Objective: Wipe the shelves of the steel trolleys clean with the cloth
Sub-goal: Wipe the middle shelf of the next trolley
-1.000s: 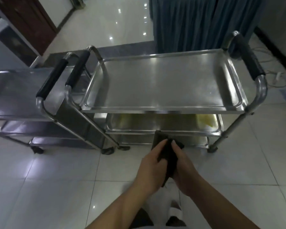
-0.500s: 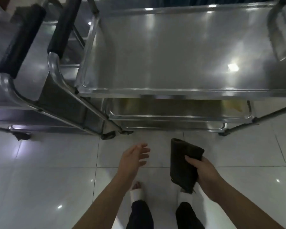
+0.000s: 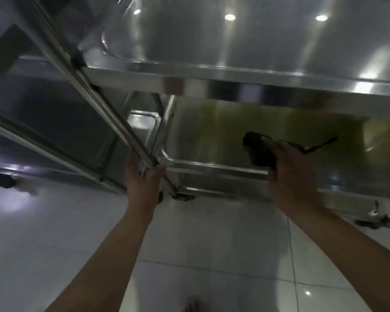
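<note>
Cloth (image 3: 260, 152): dark, soft, limp, light; bunched in right hand (image 3: 289, 174), fingers closed round it, over stained middle shelf (image 3: 212, 140). Best gripped wadded, palm flat for pressure. Left hand (image 3: 144, 183) wraps trolley leg (image 3: 113, 113), steadying slick steel frame.

Middle shelf (image 3: 212, 131) open along front edge under top shelf (image 3: 234, 52); slanted frame tube (image 3: 113, 113) blocks its left corner.

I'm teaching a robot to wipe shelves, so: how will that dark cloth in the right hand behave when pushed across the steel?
The cloth is probably floppy: it bunches in the right hand and a corner trails loose. It likely slides easily over the smooth, shiny middle shelf, though the yellowish smears there may drag.
</note>
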The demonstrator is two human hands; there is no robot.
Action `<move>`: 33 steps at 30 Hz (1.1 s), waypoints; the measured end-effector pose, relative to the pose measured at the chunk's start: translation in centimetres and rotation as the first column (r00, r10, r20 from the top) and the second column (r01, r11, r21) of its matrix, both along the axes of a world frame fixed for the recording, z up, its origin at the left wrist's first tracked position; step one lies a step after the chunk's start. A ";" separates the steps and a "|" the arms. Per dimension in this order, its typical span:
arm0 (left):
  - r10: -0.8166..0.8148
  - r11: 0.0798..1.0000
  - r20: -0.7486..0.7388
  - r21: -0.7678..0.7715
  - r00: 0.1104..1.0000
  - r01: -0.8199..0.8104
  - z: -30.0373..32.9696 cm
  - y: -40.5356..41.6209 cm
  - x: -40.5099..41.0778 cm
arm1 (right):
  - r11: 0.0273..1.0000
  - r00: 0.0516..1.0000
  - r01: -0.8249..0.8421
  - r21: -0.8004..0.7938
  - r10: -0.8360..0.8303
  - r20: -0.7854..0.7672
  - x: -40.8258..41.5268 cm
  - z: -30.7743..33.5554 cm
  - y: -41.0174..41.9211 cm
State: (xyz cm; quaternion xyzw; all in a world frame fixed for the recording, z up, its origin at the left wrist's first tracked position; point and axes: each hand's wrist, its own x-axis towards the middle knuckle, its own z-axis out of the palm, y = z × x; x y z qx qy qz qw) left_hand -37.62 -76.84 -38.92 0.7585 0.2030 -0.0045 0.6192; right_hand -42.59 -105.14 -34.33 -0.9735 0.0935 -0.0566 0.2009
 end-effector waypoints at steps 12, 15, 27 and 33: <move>0.210 0.973 0.492 -0.017 0.845 -0.231 -9.1 -0.6 3.5 | 0.946 0.911 -0.297 -0.126 0.321 0.260 3.6 -11.1 3.1; 0.183 0.980 0.554 -0.035 0.812 -0.197 -9.9 -0.2 3.5 | 0.922 0.865 -0.387 0.006 0.361 0.349 5.0 -11.3 6.0; 0.047 0.997 0.483 0.031 0.874 -0.071 -8.9 0.8 -1.0 | 0.814 0.809 -0.581 -0.017 0.579 0.101 5.5 -10.1 10.8; 0.052 0.994 0.515 0.053 0.856 -0.092 -9.1 0.3 -2.9 | 0.803 0.819 -0.556 -0.216 0.574 0.023 6.4 -10.5 10.6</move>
